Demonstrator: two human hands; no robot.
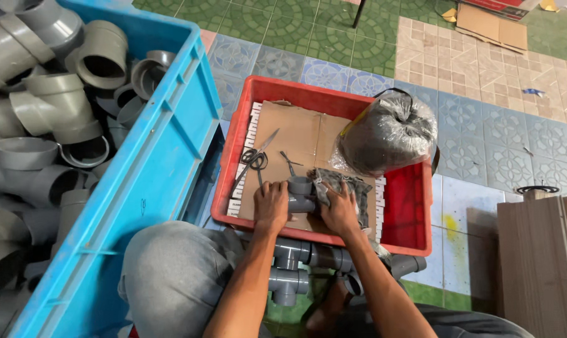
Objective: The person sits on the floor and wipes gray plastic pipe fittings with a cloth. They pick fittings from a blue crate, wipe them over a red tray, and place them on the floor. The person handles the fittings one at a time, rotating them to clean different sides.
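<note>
Both hands are on a grey pipe fitting (pixel 300 194) lying on cardboard (pixel 296 134) in the red tray (pixel 415 200): left hand (pixel 271 206) clamped on it, right hand (pixel 340 211) pressing a rag (pixel 343 184) against it. Wiping, by the look; turning the fitting needs that firm left grip.

Bright even daylight, soft shadows under the arms, sharp focus, slight wide-angle bending at edges

Patterned floor tiles (pixel 484 138), perhaps ceramic
</note>
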